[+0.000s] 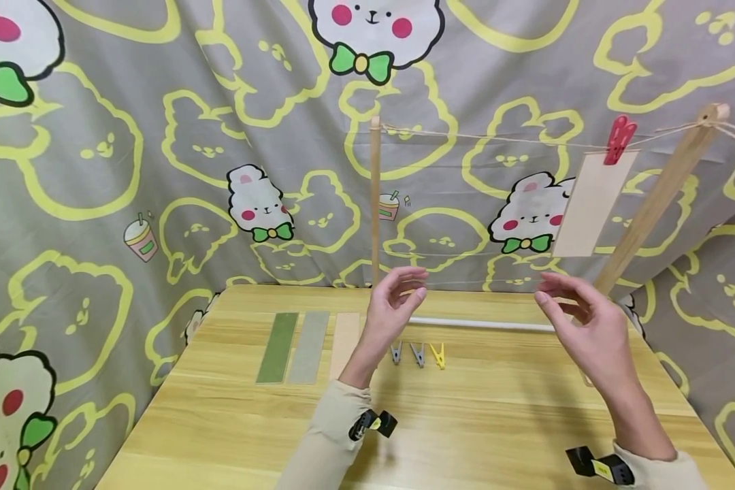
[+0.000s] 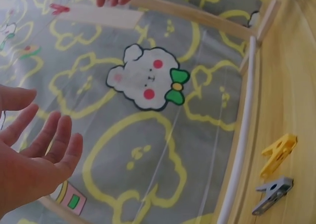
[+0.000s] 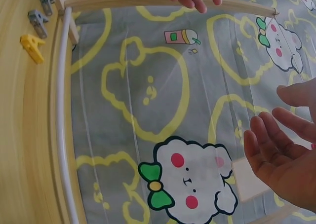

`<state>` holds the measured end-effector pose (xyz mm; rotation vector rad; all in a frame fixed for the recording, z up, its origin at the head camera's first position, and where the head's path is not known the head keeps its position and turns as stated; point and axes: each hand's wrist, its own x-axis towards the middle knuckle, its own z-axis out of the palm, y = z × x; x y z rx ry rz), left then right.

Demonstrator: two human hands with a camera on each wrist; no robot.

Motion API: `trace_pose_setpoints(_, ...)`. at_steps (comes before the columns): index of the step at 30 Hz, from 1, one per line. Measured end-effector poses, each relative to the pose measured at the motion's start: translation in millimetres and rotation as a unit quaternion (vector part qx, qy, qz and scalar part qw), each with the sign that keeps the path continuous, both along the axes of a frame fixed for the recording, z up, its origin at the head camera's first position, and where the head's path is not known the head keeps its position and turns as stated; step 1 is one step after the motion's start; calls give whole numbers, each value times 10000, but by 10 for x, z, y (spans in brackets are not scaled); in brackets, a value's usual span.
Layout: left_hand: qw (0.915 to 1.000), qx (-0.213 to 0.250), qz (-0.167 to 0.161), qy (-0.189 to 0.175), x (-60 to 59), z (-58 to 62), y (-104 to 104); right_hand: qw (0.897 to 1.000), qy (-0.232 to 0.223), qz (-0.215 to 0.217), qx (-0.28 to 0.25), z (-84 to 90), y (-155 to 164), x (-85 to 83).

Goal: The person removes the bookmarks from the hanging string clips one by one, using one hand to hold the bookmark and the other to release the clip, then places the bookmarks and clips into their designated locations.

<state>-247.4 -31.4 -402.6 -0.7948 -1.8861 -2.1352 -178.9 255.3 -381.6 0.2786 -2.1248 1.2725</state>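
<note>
On the pale wood-grain worktop [image 1: 502,435], at the left, three flat rectangular strips are lying side by side with their long edges almost touching: a green strip [image 1: 278,347], a grey strip [image 1: 309,347] and a beige strip [image 1: 345,340] partly hidden by the left forearm. Just right of them the left hand [image 1: 395,303] is hovering above the worktop, its fingers [image 2: 52,135] loosely spread and lightly curved, gripping nothing. Below and beside it three small clothespins are lying in a row, close together but apart: two grey clothespins [image 1: 407,353] and a yellow clothespin [image 1: 437,355], all with a smooth, plastic-looking finish. A thin white rod [image 1: 484,324] is lying along the far part of the worktop between the feet of two slender wooden posts, the left post [image 1: 376,204] standing upright, the right post [image 1: 661,197] appearing tilted in the head view. Rough twine [image 1: 496,138] is stretching between the post tops. Near its right end a red clothespin [image 1: 618,139] is clamping a beige card strip [image 1: 591,204], which is hanging flat from the twine. Farther right the right hand [image 1: 588,327] is hovering near the hanging strip, not touching it, fingers [image 3: 269,140] spread and relaxed, palm bare. Behind everything a soft grey cloth [image 1: 159,136] printed with yellow outlines and white bears is hanging in folds.
</note>
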Motion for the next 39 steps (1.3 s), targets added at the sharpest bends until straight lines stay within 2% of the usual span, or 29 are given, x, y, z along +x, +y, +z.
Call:
trace_pose_setpoints(9,9998,184,-5,119,-3,-16,203,9999,126,-38,47,49,126,32)
trace_pose_setpoints(18,9996,235,-71,162,-17,2,448,9986,534,-41,36,130,294,20)
trace_pose_setpoints(21,9996,196,-79,162,-17,24,531,9978,656,10,16,170,351,27)
trace_pose_setpoints(28,9994,214,-96,264,-41,112,707,9978,620,-199,154,318,442,39)
trace_pose_setpoints(35,9997,102,-70,193,-67,198,830,9941,979,-210,411,437,495,-5)
trace_pose_setpoints(39,9997,188,-60,175,-94,227,907,9947,808,-401,488,514,504,-7)
